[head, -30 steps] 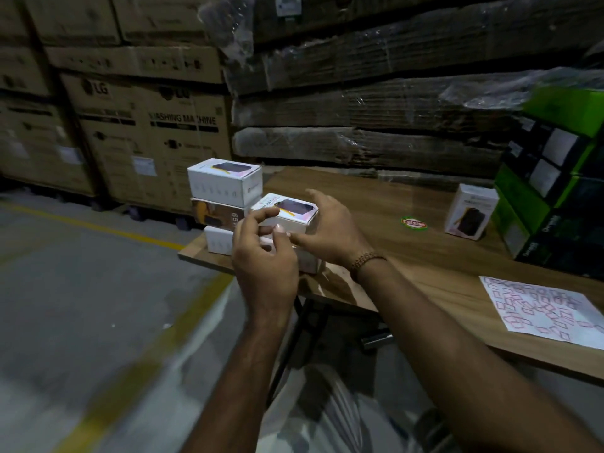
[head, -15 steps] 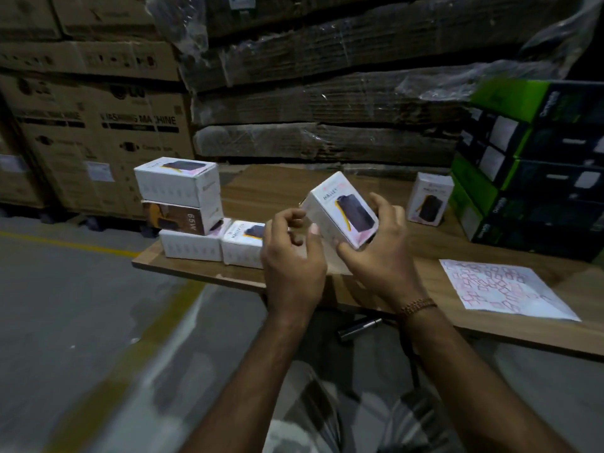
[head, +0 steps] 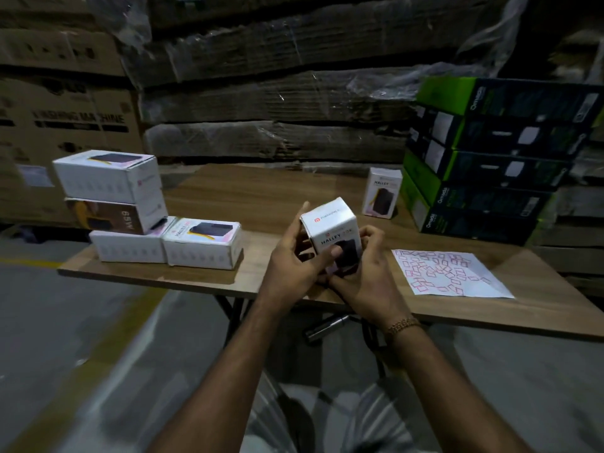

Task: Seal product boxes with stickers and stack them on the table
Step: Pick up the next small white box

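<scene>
I've brought the small white Halley product box (head: 331,235) back from the stack and turned it upright over the near edge of the wooden table (head: 261,197). My left hand (head: 295,268) and right hand (head: 367,274) both curl round it; it probably needs sealing next. The white sticker sheet (head: 451,273) lies right, stacked white boxes (head: 130,207) far left, brown cartons (head: 65,119) behind.

"HALLEY" and a red logo on the white box in hand (head: 330,228), "HALLEY" on upright white box (head: 382,192) and flat white box (head: 202,241), "65W" on brown box (head: 114,215), "WASHING MACHINE" partly readable on big carton (head: 70,120), "Omars" on green-black boxes (head: 483,165)
</scene>
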Action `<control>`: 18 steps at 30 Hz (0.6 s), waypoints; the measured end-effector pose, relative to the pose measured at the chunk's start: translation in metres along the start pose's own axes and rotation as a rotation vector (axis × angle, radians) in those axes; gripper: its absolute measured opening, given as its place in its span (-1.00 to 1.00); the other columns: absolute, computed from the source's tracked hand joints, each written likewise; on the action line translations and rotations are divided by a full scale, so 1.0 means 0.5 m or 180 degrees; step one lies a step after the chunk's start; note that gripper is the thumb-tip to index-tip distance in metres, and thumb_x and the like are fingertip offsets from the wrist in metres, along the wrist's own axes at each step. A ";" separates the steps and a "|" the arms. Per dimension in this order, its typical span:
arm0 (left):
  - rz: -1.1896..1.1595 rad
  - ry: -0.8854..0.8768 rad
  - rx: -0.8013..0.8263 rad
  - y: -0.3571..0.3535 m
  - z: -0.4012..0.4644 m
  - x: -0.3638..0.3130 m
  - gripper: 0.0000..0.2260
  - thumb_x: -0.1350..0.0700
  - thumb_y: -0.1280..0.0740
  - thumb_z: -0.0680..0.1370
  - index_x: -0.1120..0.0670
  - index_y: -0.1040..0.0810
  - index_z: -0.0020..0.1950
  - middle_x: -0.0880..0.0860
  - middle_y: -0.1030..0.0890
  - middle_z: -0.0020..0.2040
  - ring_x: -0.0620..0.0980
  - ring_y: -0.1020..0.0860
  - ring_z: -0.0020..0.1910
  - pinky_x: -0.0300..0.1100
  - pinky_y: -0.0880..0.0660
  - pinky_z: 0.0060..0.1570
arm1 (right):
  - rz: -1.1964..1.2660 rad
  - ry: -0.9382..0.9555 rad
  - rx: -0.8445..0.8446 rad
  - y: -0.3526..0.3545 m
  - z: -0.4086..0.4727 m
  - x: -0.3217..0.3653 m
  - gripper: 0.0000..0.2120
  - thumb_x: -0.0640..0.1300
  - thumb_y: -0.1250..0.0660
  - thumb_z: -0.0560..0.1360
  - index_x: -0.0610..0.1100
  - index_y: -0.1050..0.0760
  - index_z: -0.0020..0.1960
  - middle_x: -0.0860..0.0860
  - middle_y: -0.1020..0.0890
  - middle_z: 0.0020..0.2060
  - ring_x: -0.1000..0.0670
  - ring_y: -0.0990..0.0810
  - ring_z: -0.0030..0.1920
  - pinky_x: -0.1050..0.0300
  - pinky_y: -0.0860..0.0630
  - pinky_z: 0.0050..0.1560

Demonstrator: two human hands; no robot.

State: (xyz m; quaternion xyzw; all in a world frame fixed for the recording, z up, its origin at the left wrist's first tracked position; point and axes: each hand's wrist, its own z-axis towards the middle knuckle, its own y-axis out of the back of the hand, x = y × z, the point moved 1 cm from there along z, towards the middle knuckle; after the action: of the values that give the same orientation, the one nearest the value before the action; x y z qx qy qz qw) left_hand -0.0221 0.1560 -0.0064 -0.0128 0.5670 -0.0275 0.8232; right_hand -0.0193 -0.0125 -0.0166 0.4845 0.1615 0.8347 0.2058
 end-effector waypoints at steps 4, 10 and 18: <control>-0.0210 0.0015 0.0126 0.019 0.005 0.015 -0.15 0.22 -0.58 0.52 -0.12 -0.24 0.71 -0.06 -0.65 0.37 -0.12 -0.60 0.38 -0.18 -0.63 0.15 | 0.0050 0.0079 -0.0150 -0.010 -0.003 -0.007 -0.23 0.02 -0.70 0.36 0.10 -0.19 0.27 0.08 -0.56 0.19 0.04 -0.61 0.19 0.02 -0.64 0.12; -0.0254 0.0081 0.0231 0.020 0.009 0.019 -0.28 0.15 -0.58 0.52 -0.04 -0.39 0.64 -0.03 -0.66 0.37 -0.09 -0.59 0.40 -0.16 -0.63 0.17 | 0.0077 0.0093 -0.0220 -0.006 -0.006 -0.006 -0.22 -0.01 -0.71 0.34 0.00 -0.22 0.29 0.18 -0.52 0.14 0.15 -0.57 0.16 0.19 -0.61 0.09; -0.0207 0.0932 -0.0458 0.007 0.051 0.033 -0.41 -0.37 -0.44 0.52 0.04 -0.60 0.34 0.04 -0.78 0.08 0.07 -0.76 0.01 0.05 -0.67 -0.01 | 0.1006 0.0063 -0.0040 0.013 -0.008 0.003 -0.12 -0.08 -0.80 0.18 0.10 -0.50 0.41 0.14 -0.71 0.16 -0.01 -0.73 0.12 -0.01 -0.70 0.12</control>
State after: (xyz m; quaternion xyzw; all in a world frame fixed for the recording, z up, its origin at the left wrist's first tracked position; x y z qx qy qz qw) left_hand 0.0076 0.1581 -0.0131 -0.0859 0.6806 -0.0151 0.7274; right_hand -0.0246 -0.0178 -0.0141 0.4943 0.0800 0.8625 0.0733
